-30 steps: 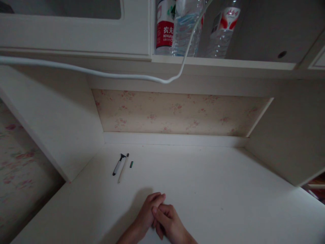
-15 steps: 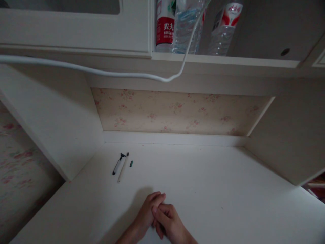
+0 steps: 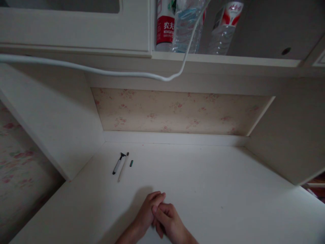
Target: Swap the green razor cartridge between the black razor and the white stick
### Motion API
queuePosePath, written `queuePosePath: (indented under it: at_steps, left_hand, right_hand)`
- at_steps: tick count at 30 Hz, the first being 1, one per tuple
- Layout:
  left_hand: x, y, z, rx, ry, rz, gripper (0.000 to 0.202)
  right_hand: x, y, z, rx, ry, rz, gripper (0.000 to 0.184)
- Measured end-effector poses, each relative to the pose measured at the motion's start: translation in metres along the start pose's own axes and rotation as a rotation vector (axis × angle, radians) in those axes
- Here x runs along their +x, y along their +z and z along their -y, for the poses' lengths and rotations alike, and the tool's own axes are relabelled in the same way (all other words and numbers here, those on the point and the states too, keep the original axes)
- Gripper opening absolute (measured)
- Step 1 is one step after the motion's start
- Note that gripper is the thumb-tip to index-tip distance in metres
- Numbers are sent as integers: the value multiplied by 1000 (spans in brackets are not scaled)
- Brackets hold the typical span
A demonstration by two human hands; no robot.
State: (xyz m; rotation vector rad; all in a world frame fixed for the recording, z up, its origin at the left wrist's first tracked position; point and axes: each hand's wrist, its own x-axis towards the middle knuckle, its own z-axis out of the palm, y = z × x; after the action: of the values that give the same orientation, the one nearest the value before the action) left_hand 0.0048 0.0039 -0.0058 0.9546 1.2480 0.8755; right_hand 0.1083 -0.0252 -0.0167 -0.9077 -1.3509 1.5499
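Observation:
My left hand (image 3: 147, 210) and my right hand (image 3: 170, 222) are clasped together over the near middle of the white desk (image 3: 203, 173). Both are closed, the right thumb lying across the fingers of the left; no object shows between them. Beyond them, to the left, a razor (image 3: 117, 166) with a black head and a pale handle lies flat. Close beside it is a thin pale toothbrush (image 3: 123, 167) with a dark head. A small dark green rectangular piece (image 3: 131, 163) rests just right of the toothbrush. Neither hand touches these things.
A white cable (image 3: 114, 73) hangs across the front of the overhead cabinet (image 3: 76, 30). Plastic bottles, one with a red label (image 3: 165, 30), stand on its open shelf. Side panels (image 3: 286, 135) bound the desk left and right, with flowered wallpaper (image 3: 177, 112) behind.

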Motion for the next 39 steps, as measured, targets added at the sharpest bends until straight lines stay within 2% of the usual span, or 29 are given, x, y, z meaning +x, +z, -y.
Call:
queuePosePath:
  at_steps: [16, 25, 29, 33, 39]
  left_hand:
    - [4, -3, 7, 24, 8, 23, 71]
    - [0, 1, -2, 10, 7, 4, 66]
    - [2, 1, 0, 8, -5, 1, 67]
    - [3, 0, 3, 6, -3, -1, 71]
    - [-3, 1, -5, 1, -4, -9, 69]
  right_hand:
    - [-1, 0, 1, 4, -15, -1, 63]
    - [-1, 0, -4, -3, -22, -3, 63]
    - [-1, -1, -5, 6, -28, 1, 62]
    - [-1, 0, -2, -9, -27, 2, 64]
    - [-1, 1, 5, -16, -7, -6, 65]
